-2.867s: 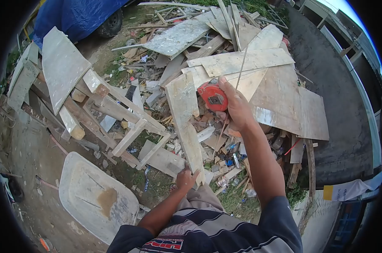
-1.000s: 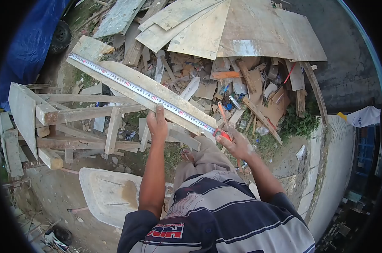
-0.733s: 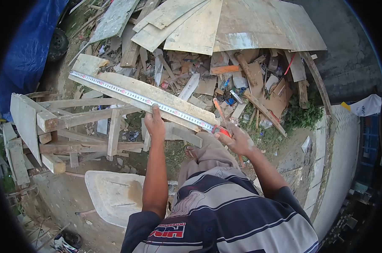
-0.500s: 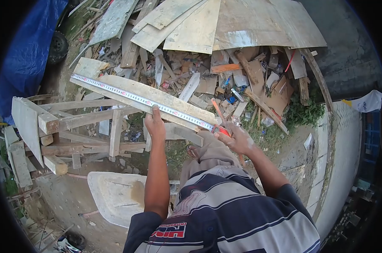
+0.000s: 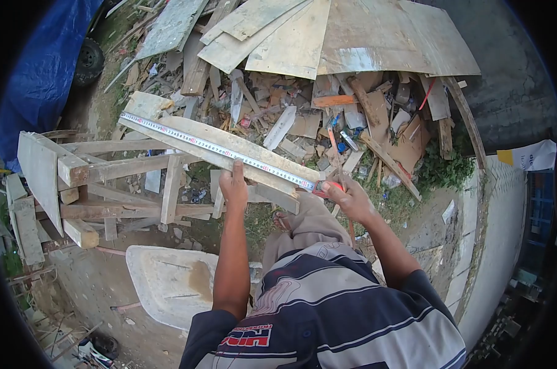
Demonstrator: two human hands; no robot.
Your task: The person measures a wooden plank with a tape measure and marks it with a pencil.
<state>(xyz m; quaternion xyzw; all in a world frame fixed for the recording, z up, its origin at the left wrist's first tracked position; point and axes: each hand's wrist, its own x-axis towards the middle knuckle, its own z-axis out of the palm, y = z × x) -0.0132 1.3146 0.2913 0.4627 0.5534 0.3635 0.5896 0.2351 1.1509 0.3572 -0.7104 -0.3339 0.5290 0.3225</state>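
Observation:
A white tape measure [image 5: 211,146] lies stretched along a long wooden board [image 5: 248,144]. My left hand [image 5: 233,184] grips the near edge of the board, its thumb beside the tape around the middle. At the tape's right end, my right hand [image 5: 350,198] is closed on the red tape case [image 5: 331,186]. An orange-tipped stick [image 5: 332,140] rises by my right hand; whether my fingers also hold it I cannot tell. The tape's far end reaches the board's left tip.
A wooden sawhorse-like frame [image 5: 124,166] stands at left, a pale wheelbarrow tray [image 5: 168,280] below it. Scrap wood and rubbish [image 5: 291,117] lie ahead under plywood sheets [image 5: 377,37]. A blue tarp [image 5: 41,74] and wheel [image 5: 89,61] are upper left, a low wall [image 5: 500,215] right.
The board, tape and both hands have shifted slightly right in view. The tape case has turned a little in my right hand, and the orange-tipped stick stands more upright.

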